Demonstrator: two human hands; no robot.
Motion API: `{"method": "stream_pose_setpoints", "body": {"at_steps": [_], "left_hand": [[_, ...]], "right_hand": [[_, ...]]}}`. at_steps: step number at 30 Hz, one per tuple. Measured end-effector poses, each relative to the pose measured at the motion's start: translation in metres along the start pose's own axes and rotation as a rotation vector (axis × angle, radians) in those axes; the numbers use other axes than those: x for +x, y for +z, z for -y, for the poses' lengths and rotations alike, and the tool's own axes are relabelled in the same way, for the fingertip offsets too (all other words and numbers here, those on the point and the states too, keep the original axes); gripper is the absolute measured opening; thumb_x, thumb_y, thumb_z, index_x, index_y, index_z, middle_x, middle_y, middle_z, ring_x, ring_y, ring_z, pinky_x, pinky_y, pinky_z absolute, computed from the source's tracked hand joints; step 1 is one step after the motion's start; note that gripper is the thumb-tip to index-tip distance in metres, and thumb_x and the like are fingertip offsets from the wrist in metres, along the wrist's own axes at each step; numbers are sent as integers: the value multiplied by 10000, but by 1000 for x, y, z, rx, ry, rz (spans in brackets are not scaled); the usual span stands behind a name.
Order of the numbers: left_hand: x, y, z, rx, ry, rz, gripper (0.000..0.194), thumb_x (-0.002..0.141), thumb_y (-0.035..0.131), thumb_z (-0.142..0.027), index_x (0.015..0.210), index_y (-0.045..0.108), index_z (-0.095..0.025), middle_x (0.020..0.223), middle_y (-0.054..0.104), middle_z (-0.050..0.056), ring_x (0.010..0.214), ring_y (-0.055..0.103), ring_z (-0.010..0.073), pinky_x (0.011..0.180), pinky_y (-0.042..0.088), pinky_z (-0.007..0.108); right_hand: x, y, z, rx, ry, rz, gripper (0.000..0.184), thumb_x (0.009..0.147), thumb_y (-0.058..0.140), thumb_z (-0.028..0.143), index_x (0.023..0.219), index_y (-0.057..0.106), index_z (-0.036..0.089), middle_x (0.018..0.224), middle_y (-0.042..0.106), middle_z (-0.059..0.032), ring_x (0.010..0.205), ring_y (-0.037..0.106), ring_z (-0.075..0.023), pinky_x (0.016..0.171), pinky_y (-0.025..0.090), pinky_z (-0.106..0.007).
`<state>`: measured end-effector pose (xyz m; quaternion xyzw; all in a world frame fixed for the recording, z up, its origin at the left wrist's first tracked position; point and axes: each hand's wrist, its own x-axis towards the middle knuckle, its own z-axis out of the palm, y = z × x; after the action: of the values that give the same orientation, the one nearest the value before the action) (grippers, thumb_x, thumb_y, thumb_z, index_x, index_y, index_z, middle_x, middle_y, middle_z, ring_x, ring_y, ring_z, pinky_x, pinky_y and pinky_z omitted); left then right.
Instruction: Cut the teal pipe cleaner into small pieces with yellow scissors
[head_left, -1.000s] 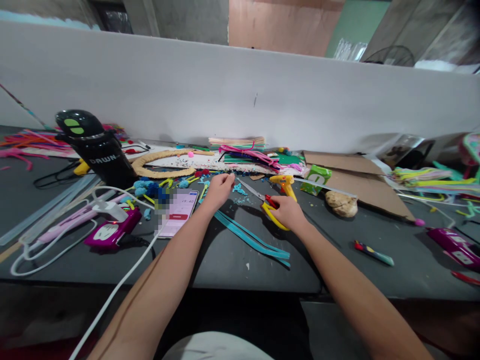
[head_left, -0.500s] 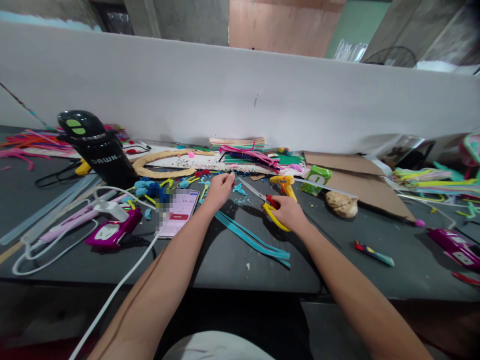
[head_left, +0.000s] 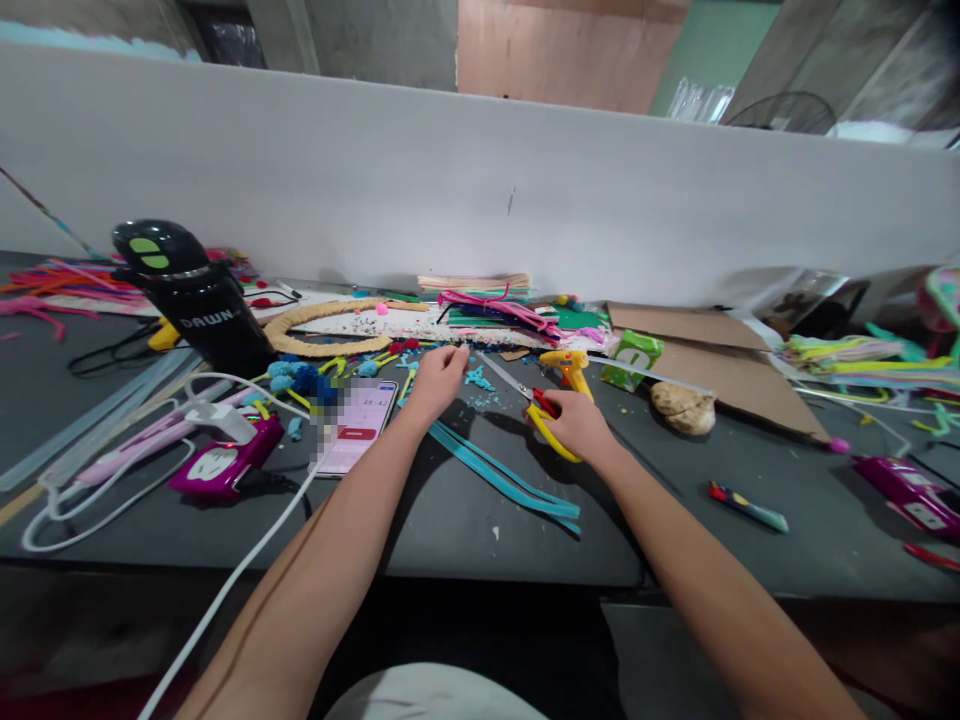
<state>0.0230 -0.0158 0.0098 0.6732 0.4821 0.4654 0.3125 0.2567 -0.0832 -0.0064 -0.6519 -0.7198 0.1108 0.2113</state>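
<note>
My right hand (head_left: pixel 576 420) is closed around the yellow and red handles of a pair of scissors (head_left: pixel 508 376). The blades point up and left, toward my left hand (head_left: pixel 442 375). That hand is closed in a pinch near the blade tips; whatever sits between its fingers is too small to make out. Light-blue scraps (head_left: pixel 478 378) lie on the table between the two hands. Blue pipe cleaners (head_left: pixel 502 475) stretch across the tabletop below them. A yellow glue gun (head_left: pixel 568 368) is just beyond my right hand.
A phone (head_left: pixel 364 430) lies beside my left forearm, with a white cable (head_left: pixel 247 575) running past it. Left of it are a purple power strip (head_left: pixel 229 462) and a black bottle (head_left: pixel 202 310). Cardboard (head_left: pixel 750 385), a pale lump (head_left: pixel 682 409) and a cutter (head_left: pixel 748 506) lie to the right.
Hardly anything differs. Both hands and the scissors stay in nearly the same place, and only the digits on the phone screen have changed.
</note>
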Motion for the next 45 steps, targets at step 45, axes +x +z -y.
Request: {"method": "stream_pose_setpoints", "body": {"at_steps": [45], "left_hand": [[2,2,3,56,-15,-44,422,900,421,-445,568,434,-184,529,444,-18,532,405,116,547,282,267]], "right_hand": [[0,1,0,-3,-33,35,384,765,573,551,621,538,197,616,557,-5,589,439,-131,521,255,-248]]}}
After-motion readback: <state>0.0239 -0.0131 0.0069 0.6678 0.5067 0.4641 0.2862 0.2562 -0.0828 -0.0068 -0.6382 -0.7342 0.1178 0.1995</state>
